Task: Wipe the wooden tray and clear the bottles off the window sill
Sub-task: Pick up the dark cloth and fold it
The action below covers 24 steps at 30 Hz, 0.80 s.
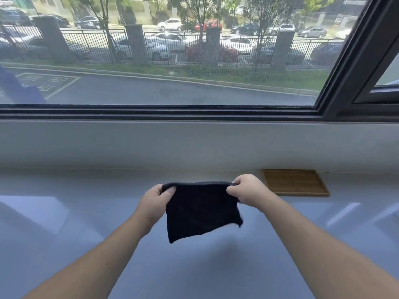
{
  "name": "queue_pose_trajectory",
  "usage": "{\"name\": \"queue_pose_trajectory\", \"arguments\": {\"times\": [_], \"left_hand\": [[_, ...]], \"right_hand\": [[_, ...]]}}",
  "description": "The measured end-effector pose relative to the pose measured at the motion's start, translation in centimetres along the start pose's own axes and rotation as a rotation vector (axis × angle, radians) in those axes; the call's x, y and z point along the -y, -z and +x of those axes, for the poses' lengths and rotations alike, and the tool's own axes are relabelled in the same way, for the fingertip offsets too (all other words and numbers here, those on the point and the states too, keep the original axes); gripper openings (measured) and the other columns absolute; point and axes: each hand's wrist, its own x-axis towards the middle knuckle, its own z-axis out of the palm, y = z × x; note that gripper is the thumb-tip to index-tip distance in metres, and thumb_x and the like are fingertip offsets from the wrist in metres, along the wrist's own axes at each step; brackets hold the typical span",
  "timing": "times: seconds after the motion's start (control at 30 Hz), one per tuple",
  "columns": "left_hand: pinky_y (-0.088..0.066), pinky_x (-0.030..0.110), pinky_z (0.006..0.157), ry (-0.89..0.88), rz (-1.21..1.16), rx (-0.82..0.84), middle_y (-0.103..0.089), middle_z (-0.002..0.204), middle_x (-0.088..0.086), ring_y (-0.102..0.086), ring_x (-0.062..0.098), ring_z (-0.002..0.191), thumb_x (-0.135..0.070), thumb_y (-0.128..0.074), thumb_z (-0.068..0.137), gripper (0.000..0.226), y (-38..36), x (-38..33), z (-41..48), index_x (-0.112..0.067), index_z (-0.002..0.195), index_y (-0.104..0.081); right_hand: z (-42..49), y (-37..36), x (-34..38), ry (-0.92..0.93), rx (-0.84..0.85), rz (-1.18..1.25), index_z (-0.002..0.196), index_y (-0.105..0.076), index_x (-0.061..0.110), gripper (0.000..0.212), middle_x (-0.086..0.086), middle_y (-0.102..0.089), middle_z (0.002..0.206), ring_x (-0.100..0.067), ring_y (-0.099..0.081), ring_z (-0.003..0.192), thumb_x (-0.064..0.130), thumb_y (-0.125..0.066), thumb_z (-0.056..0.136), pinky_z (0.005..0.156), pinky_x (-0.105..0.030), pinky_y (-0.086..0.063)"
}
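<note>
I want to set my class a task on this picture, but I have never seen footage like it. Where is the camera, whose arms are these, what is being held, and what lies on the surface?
There is no machine here. The one picture comes from a wide-angle camera worn on a person's head, looking forward and down, so the two bare arms are that person's own. The left hand and right hand each pinch a top corner of a dark cloth, which hangs in the air between them. Below is a pale glossy sill under a window facing parked cars. A wooden tray, with nothing on it, lies on the sill to the right. No bottles are in view.
</note>
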Motion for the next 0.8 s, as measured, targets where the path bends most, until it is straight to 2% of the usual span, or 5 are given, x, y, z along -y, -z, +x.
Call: {"name": "queue_pose_trajectory", "arguments": {"times": [0.07, 0.23, 0.43, 0.57, 0.8], "left_hand": [[-0.045, 0.041, 0.081, 0.017, -0.058, 0.013, -0.067, 0.081, 0.001, -0.057, 0.023, 0.076, -0.058, -0.062, 0.097, 0.045, 0.4, -0.3, 0.2, -0.014, 0.086, -0.060], [-0.051, 0.046, 0.087, 0.033, -0.081, -0.024, -0.070, 0.093, 0.009, -0.064, 0.026, 0.088, -0.057, -0.046, 0.108, 0.057, 0.4, -2.3, 0.4, -0.001, 0.108, -0.058], [-0.059, 0.042, 0.090, 0.090, -0.414, 0.157, -0.076, 0.127, 0.015, -0.075, 0.029, 0.113, -0.057, -0.037, 0.110, 0.063, 1.4, -8.3, 0.6, -0.006, 0.129, -0.070], [-0.051, 0.046, 0.110, -0.009, -0.468, 0.509, -0.065, 0.145, 0.015, -0.063, 0.032, 0.133, -0.053, -0.058, 0.104, 0.058, 2.1, -9.4, 0.4, -0.014, 0.146, -0.061], [-0.057, 0.031, 0.057, 0.298, -0.115, 0.278, -0.081, 0.095, 0.013, -0.078, 0.025, 0.077, 0.004, -0.065, 0.094, 0.032, -1.8, -0.4, -0.4, -0.005, 0.124, -0.066]], "right_hand": [[0.0, 0.4, -1.0, -0.075, 0.016, 0.171, 0.063, -0.035, 0.020, 0.034, -0.005, -0.032, 0.065, -0.025, -0.028, 0.066, 0.034, -0.065, 0.071, 0.060, -0.037, -0.023], [-0.3, 1.5, -2.3, -0.170, 0.248, 0.335, 0.101, -0.076, 0.020, 0.053, 0.001, -0.080, 0.096, -0.025, -0.058, 0.081, 0.068, -0.067, 0.080, 0.096, -0.048, -0.040], [0.1, 3.8, 0.9, -0.060, 0.277, 0.796, 0.117, -0.075, 0.014, 0.047, -0.011, -0.078, 0.111, -0.024, -0.073, 0.087, 0.054, -0.056, 0.102, 0.071, -0.036, -0.055], [-1.3, 4.9, 1.7, 0.060, 0.415, 1.150, 0.135, -0.069, 0.012, 0.061, -0.014, -0.073, 0.129, -0.031, -0.069, 0.119, 0.056, -0.068, 0.092, 0.096, -0.044, -0.058], [-2.8, -2.0, -3.8, -0.276, 0.346, 0.634, 0.126, -0.056, -0.009, 0.029, -0.034, -0.067, 0.126, -0.047, -0.068, 0.113, -0.005, -0.056, 0.098, 0.099, -0.055, -0.052]]}}
